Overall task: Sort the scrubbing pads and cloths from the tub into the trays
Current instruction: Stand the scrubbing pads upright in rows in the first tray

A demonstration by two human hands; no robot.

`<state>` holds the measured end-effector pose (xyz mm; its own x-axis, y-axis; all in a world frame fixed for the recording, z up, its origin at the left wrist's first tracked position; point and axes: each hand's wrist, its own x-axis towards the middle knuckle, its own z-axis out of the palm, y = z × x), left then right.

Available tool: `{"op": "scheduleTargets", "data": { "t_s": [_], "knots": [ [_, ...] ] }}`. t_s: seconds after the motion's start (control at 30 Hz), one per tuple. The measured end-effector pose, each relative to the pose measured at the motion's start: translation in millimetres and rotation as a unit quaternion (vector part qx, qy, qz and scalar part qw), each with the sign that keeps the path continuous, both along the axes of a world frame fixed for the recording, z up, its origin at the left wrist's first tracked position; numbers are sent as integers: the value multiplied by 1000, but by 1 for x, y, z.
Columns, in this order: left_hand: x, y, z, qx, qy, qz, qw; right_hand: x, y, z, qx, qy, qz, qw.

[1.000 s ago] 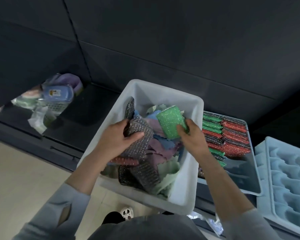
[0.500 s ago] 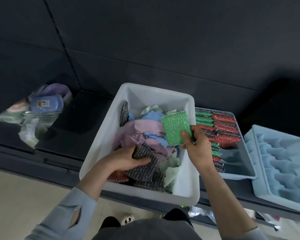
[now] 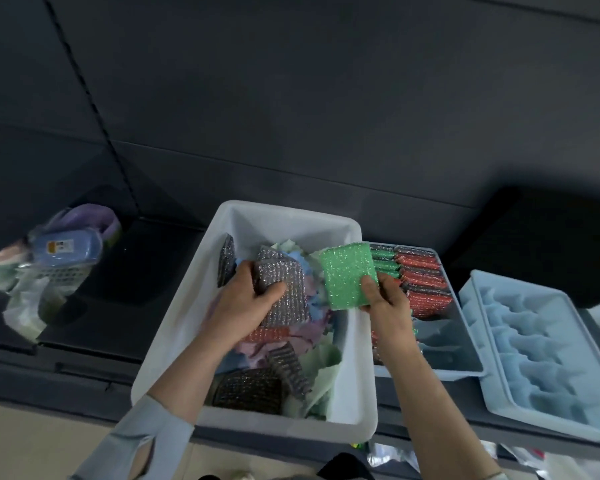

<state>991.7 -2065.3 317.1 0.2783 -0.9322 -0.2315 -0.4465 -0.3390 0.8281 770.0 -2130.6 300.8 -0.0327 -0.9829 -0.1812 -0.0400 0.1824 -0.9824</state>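
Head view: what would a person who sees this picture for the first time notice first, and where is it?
The glittery green scrubbing pad stands out, held up by the right hand over the right rim of the white tub. Next, the left hand grips a silver scrubbing pad above the pastel cloths in the tub. To the right, a tray holds rows of green and red pads.

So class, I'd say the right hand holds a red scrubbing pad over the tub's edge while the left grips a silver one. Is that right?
Not quite: in the head view the pad in the right hand is green. The left hand does grip a silver pad in the tub.
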Motion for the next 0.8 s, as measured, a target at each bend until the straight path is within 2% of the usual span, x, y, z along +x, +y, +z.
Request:
{"op": "scheduleTargets", "data": {
  "t_s": [0.07,0.13,0.2,0.23,0.27,0.33,0.4,0.43,0.5,0.63,0.73,0.8],
  "knots": [
    [-14,-5,8,-18,2,1,1000,-24,-12,7,29,-29,-50,998],
    [-33,-12,17,-28,-2,-5,1000,-59,-24,14,22,-18,-78,997],
    [-50,-18,25,-30,-33,-13,999,-98,-34,18,-32,60,-82,994],
    [-58,-21,29,-46,-29,-14,998,-118,-38,19,-70,133,-77,986],
    [-65,-27,28,-67,-6,-11,998,-138,-41,17,-103,226,-68,966],
    [-78,-36,26,-97,15,-2,995,-165,-46,10,-160,408,-40,898],
    [-92,-44,24,-112,23,5,993,-179,-50,0,-207,509,1,836],
    [-99,-46,24,-121,32,8,992,-182,-52,-6,-221,533,21,817],
    [-111,-48,22,-131,44,2,990,-180,-56,-15,-243,548,49,799],
    [-126,-49,17,-137,39,-12,990,-166,-74,-24,-274,531,91,797],
    [-126,-48,19,-149,36,7,988,-163,-86,-34,-229,503,137,822],
    [-125,-47,19,-145,27,16,989,-169,-89,-43,-210,520,138,816]
  ]
}}
